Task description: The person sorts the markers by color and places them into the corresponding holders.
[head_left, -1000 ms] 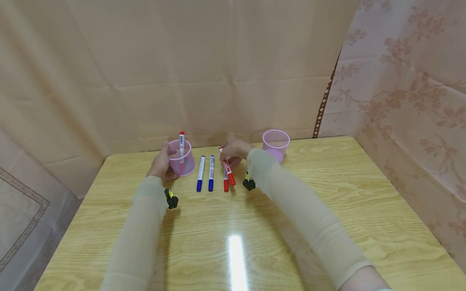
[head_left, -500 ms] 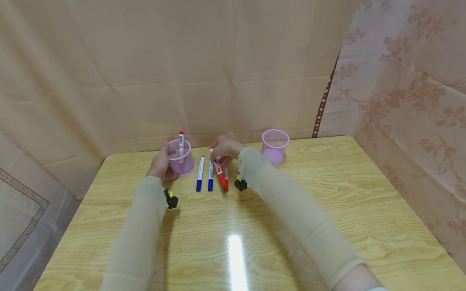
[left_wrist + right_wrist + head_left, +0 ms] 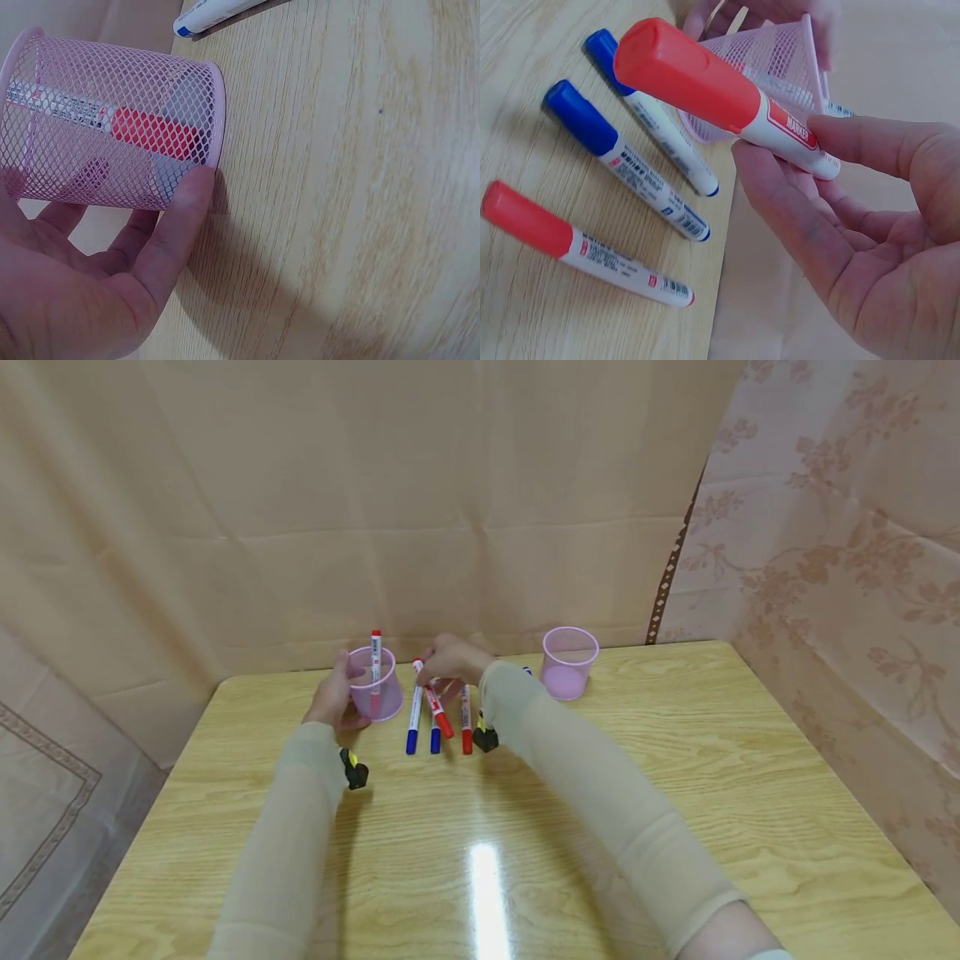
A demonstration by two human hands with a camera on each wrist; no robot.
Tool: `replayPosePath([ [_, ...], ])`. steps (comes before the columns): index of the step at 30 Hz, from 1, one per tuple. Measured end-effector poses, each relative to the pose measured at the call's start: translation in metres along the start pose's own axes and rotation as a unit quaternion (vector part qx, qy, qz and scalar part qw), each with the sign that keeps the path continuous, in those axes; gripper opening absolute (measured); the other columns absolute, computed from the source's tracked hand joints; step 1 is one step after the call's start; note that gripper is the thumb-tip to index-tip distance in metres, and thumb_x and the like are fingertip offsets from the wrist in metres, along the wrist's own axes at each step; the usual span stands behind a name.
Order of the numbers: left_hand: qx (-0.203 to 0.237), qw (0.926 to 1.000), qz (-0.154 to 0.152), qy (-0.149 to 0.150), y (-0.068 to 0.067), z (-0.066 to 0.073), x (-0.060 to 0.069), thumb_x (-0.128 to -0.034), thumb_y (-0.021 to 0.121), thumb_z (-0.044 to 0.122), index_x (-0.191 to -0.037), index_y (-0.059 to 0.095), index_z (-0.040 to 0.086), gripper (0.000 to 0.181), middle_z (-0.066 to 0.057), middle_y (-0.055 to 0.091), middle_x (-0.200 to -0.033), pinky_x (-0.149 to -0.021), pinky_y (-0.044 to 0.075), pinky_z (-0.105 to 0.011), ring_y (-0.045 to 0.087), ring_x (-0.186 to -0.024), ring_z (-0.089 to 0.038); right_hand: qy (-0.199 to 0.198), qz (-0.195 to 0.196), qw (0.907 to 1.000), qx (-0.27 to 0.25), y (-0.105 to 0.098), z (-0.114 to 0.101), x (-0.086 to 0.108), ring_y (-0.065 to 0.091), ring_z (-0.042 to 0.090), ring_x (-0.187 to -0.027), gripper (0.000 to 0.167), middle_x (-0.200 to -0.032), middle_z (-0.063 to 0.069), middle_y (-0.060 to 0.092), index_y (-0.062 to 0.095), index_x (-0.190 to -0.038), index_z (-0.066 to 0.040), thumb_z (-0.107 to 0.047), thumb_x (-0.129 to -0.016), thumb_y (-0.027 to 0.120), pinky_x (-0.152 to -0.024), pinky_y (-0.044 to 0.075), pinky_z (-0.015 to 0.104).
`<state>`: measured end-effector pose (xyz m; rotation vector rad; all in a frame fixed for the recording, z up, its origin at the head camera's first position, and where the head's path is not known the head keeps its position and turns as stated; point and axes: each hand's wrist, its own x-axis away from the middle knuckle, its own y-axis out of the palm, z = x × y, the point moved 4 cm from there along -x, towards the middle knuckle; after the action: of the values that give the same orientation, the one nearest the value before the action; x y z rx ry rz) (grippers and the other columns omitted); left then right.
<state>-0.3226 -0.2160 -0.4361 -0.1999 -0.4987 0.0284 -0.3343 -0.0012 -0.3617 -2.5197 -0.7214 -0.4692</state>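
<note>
Wood-grain table (image 3: 750, 777), light yellowish brown, rounded far corners, fills lower frame. Plain beige cloth (image 3: 360, 485) hangs right behind far edge, soft vertical folds, horizontal creases. Right side: pale pink cloth (image 3: 862, 502) with darker floral print; dark brown patterned trim (image 3: 670, 568) runs slanted between the two. Lower left: greyish cloth (image 3: 33, 814) with brownish border band (image 3: 48, 743). Bright white light streak (image 3: 489, 902) reflected on near tabletop

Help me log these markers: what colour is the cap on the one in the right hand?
The cap is red, seen best in the right wrist view.
</note>
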Motion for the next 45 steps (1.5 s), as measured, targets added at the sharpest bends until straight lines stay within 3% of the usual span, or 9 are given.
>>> replayPosePath([
  [4,-0.003,1.0,0.0,0.0,0.0,0.0,0.002,-0.0952,0.014,0.079,-0.158,0.036,0.025,0.086,-0.016,0.037,-0.155,-0.093,0.052,-0.043,0.045,-0.126,-0.036,-0.004,-0.01,0.9999,-0.012,0.006,-0.005,0.0,0.067,0.029,-0.081,0.045,-0.1,0.015,0.066,0.056,-0.133,0.006,0.002,-0.091,0.071,-0.079,0.06,0.046],
  [8,-0.005,1.0,0.001,0.0,0.001,0.0,0.002,-0.0964,0.013,0.078,-0.159,0.036,0.025,0.085,-0.017,0.035,-0.156,-0.094,0.052,-0.044,0.045,-0.127,-0.037,-0.012,-0.026,0.9996,0.004,0.012,-0.01,-0.001,0.069,0.028,-0.079,0.04,-0.097,0.015,0.067,0.058,-0.13,0.006,0.002,-0.092,0.069,-0.081,0.06,0.047],
  [13,-0.002,1.0,0.005,-0.001,0.003,0.001,0.002,-0.0983,0.013,0.075,-0.158,0.038,0.023,0.082,-0.018,0.039,-0.152,-0.091,0.054,-0.043,0.051,-0.119,-0.035,-0.026,-0.033,0.999,0.014,0.019,-0.015,-0.003,0.067,0.024,-0.074,0.035,-0.093,0.013,0.066,0.06,-0.126,0.007,0.002,-0.092,0.067,-0.084,0.059,0.048],
  [17,0.007,1.0,0.004,0.0,0.004,0.002,0.002,-0.0996,0.013,0.073,-0.157,0.039,0.021,0.082,-0.019,0.04,-0.149,-0.088,0.055,-0.043,0.054,-0.113,-0.034,-0.037,-0.034,0.9987,-0.002,0.024,-0.019,-0.007,0.067,0.029,-0.081,0.04,-0.098,0.013,0.065,0.059,-0.131,0.008,0.002,-0.092,0.067,-0.078,0.06,0.046],
  [21,0.014,0.9999,-0.003,0.0,0.005,0.001,0.003,-0.1002,0.013,0.072,-0.157,0.037,0.019,0.081,-0.019,0.038,-0.152,-0.088,0.055,-0.043,0.052,-0.116,-0.034,-0.046,-0.017,0.9978,-0.046,0.026,-0.022,-0.011,0.069,0.034,-0.09,0.043,-0.105,0.015,0.066,0.057,-0.134,0.006,0.001,-0.093,0.068,-0.072,0.062,0.044],
  [27,0.017,0.9998,-0.002,-0.001,0.004,0.001,0.003,-0.0996,0.014,0.073,-0.158,0.037,0.02,0.082,-0.018,0.038,-0.152,-0.091,0.054,-0.044,0.05,-0.12,-0.035,-0.067,0.026,0.9943,-0.079,0.025,-0.029,-0.012,0.068,0.038,-0.1,0.046,-0.111,0.016,0.066,0.058,-0.136,0.004,-0.002,-0.093,0.071,-0.079,0.06,0.049],
  [33,0.024,0.9997,-0.007,0.0,0.006,0.004,0.008,-0.1003,0.014,0.072,-0.158,0.035,0.019,0.081,-0.019,0.037,-0.153,-0.093,0.052,-0.045,0.05,-0.123,-0.036,-0.083,0.056,0.9883,-0.115,0.025,-0.032,-0.013,0.069,0.037,-0.097,0.042,-0.105,0.015,0.068,0.059,-0.132,0.005,0.0,-0.092,0.07,-0.076,0.06,0.05],
  [37,0.02,0.9998,-0.008,0.002,0.005,0.004,0.007,-0.1,0.013,0.072,-0.158,0.035,0.019,0.082,-0.019,0.038,-0.152,-0.091,0.053,-0.044,0.051,-0.122,-0.036,-0.096,0.068,0.982,-0.148,0.025,-0.034,-0.014,0.07,0.036,-0.097,0.045,-0.109,0.018,0.068,0.056,-0.135,0.004,0.001,-0.092,0.069,-0.078,0.06,0.052],
  [45,0.01,0.9999,-0.002,-0.006,0.003,0.001,0.003,-0.099,0.012,0.074,-0.158,0.036,0.021,0.082,-0.014,0.04,-0.152,-0.088,0.054,-0.041,0.051,-0.121,-0.033,-0.105,0.082,0.976,-0.173,0.025,-0.039,-0.014,0.07,0.031,-0.097,0.049,-0.106,0.013,0.069,0.05,-0.14,-0.002,-0.001,-0.094,0.069,-0.076,0.061,0.044],
])
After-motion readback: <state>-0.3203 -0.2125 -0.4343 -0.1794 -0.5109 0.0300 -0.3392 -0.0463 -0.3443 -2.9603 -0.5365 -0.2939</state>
